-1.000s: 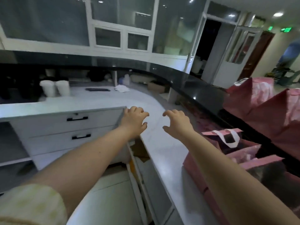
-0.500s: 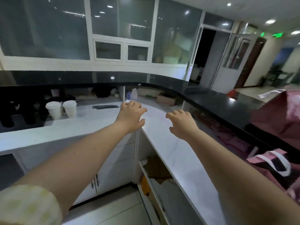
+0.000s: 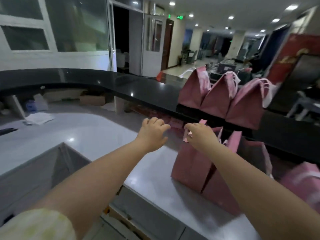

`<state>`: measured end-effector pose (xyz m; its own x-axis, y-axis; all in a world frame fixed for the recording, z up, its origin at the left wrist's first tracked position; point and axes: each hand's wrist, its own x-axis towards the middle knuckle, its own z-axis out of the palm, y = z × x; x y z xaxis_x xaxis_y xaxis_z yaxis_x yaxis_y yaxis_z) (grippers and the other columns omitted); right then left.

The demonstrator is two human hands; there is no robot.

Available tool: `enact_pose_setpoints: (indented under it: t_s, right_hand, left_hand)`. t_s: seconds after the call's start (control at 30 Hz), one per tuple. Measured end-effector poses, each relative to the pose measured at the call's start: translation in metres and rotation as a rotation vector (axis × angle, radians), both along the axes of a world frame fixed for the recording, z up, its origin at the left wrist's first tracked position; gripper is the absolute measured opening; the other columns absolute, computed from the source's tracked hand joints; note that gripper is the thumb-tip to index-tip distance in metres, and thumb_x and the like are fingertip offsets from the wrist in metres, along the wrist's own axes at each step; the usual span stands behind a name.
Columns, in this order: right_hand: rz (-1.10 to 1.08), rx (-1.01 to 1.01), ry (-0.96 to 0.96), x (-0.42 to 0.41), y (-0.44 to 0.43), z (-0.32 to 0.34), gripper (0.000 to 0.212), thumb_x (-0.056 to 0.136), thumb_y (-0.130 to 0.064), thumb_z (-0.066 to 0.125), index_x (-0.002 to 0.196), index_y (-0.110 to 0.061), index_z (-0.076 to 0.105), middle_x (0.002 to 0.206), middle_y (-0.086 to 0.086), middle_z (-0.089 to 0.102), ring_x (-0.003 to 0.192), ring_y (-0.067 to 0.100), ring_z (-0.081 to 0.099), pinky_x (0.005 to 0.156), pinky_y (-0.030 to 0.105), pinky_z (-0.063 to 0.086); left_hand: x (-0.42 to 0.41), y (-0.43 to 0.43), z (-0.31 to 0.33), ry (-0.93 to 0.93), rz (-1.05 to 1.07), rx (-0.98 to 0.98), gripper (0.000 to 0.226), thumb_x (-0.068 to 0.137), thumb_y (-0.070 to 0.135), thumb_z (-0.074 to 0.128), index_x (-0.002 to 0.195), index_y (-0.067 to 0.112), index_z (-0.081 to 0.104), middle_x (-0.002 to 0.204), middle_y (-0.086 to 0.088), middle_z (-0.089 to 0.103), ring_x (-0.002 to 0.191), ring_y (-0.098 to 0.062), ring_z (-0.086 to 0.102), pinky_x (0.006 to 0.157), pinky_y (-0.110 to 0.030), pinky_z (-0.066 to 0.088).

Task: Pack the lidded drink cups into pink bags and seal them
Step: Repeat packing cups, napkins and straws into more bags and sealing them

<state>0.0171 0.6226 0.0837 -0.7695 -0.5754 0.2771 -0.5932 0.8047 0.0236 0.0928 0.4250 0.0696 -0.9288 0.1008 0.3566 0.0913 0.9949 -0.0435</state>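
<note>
1. Three peaked pink bags [image 3: 217,99] stand in a row on the black ledge [image 3: 138,89], tops folded shut, white handles showing.
2. Just below that ledge, an open pink bag [image 3: 190,163] stands upright on the white worktop [image 3: 97,135].
3. More pink bags [image 3: 256,158] stand beside it under the ledge (too blurred to count).

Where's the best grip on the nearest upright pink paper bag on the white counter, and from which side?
Grip the top rim of the pink paper bag from above: it stands upright, mouth up, and its flat sides look too broad for one hand.
</note>
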Motion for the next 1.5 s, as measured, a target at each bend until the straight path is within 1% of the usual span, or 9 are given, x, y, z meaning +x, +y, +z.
enact_pose_setpoints:
  t_s: [0.27, 0.43, 0.6, 0.73, 0.9, 1.0, 1.07, 1.37, 1.5]
  right_hand:
    - [-0.15, -0.051, -0.176, -0.041, 0.086, -0.004, 0.032, 0.088, -0.019, 0.054, 0.12, -0.024, 0.06, 0.117, 0.003, 0.061, 0.114, 0.029, 0.049, 0.088, 0.039, 0.046]
    - [-0.142, -0.109, -0.219, -0.056, 0.1, -0.01, 0.024, 0.09, -0.022, 0.054, 0.112, -0.02, 0.063, 0.111, 0.004, 0.058, 0.105, 0.028, 0.052, 0.084, 0.041, 0.048]
    - [-0.122, -0.175, -0.26, -0.078, 0.104, -0.015, 0.033, 0.093, -0.024, 0.051, 0.126, -0.024, 0.058, 0.128, 0.006, 0.054, 0.118, 0.029, 0.046, 0.091, 0.045, 0.046]
    - [-0.143, -0.093, -0.391, -0.081, 0.09, -0.025, 0.049, 0.085, -0.025, 0.062, 0.132, -0.03, 0.049, 0.132, 0.005, 0.048, 0.12, 0.031, 0.042, 0.094, 0.048, 0.046]
    - [-0.081, -0.134, -0.476, -0.083, 0.074, -0.025, 0.064, 0.081, -0.024, 0.07, 0.138, -0.023, 0.041, 0.132, 0.007, 0.048, 0.124, 0.03, 0.038, 0.097, 0.043, 0.045]
    - [-0.091, -0.286, -0.513, -0.092, 0.072, -0.015, 0.051, 0.079, -0.02, 0.072, 0.125, -0.021, 0.051, 0.118, 0.004, 0.056, 0.105, 0.023, 0.052, 0.085, 0.035, 0.049]
    - [-0.13, -0.199, -0.507, -0.094, 0.071, -0.017, 0.034, 0.082, -0.016, 0.069, 0.113, -0.019, 0.055, 0.104, 0.002, 0.057, 0.09, 0.021, 0.054, 0.076, 0.031, 0.047]
    - [-0.155, -0.215, -0.483, -0.092, 0.047, -0.023, 0.011, 0.083, -0.004, 0.06, 0.088, -0.008, 0.069, 0.087, 0.009, 0.067, 0.072, 0.022, 0.061, 0.068, 0.035, 0.054]
    - [-0.004, -0.566, -0.567, -0.073, 0.017, -0.024, 0.014, 0.084, -0.012, 0.066, 0.076, -0.023, 0.066, 0.086, -0.002, 0.067, 0.071, 0.012, 0.06, 0.061, 0.026, 0.049]
  left_hand:
    - [-0.055, 0.123, -0.027, -0.138, -0.127, -0.161, 0.039, 0.091, 0.019, 0.051, 0.13, 0.023, 0.053, 0.131, 0.001, 0.053, 0.125, -0.027, 0.04, 0.099, -0.044, 0.029]
    - [-0.069, 0.116, -0.033, -0.011, -0.22, -0.29, 0.034, 0.037, 0.012, 0.086, 0.062, 0.028, 0.069, 0.072, 0.008, 0.062, 0.079, -0.023, 0.063, 0.077, -0.042, 0.051]
    - [-0.066, 0.055, -0.01, 0.07, -0.042, -0.167, 0.02, 0.074, 0.015, 0.075, 0.087, 0.03, 0.075, 0.114, 0.002, 0.064, 0.118, -0.029, 0.05, 0.099, -0.043, 0.025]
    - [-0.051, 0.026, -0.021, 0.006, 0.121, -0.064, 0.014, 0.087, 0.021, 0.068, 0.096, 0.031, 0.075, 0.133, 0.0, 0.054, 0.127, -0.025, 0.038, 0.1, -0.041, 0.033]
    - [-0.032, 0.025, -0.046, 0.312, 0.249, 0.563, 0.022, 0.087, 0.008, 0.067, 0.106, 0.017, 0.073, 0.118, -0.001, 0.063, 0.113, -0.02, 0.053, 0.093, -0.032, 0.046]
    - [-0.015, 0.04, -0.05, 0.478, 0.418, 1.074, 0.013, 0.091, 0.019, 0.066, 0.103, 0.024, 0.066, 0.101, 0.008, 0.065, 0.097, -0.012, 0.06, 0.086, -0.028, 0.052]
    - [-0.003, 0.057, -0.058, 0.479, 0.447, 1.271, 0.012, 0.09, 0.034, 0.067, 0.097, 0.024, 0.064, 0.093, 0.009, 0.066, 0.088, -0.008, 0.062, 0.081, -0.025, 0.053]
    - [0.003, 0.084, -0.094, 0.562, 0.578, 1.456, 0.008, 0.086, 0.025, 0.073, 0.081, 0.024, 0.067, 0.083, 0.004, 0.07, 0.083, -0.018, 0.068, 0.075, -0.029, 0.059]
    - [0.01, 0.055, -0.074, 0.776, 0.671, 1.72, 0.009, 0.088, 0.021, 0.071, 0.08, 0.022, 0.067, 0.085, 0.004, 0.071, 0.082, -0.018, 0.069, 0.071, -0.028, 0.058]
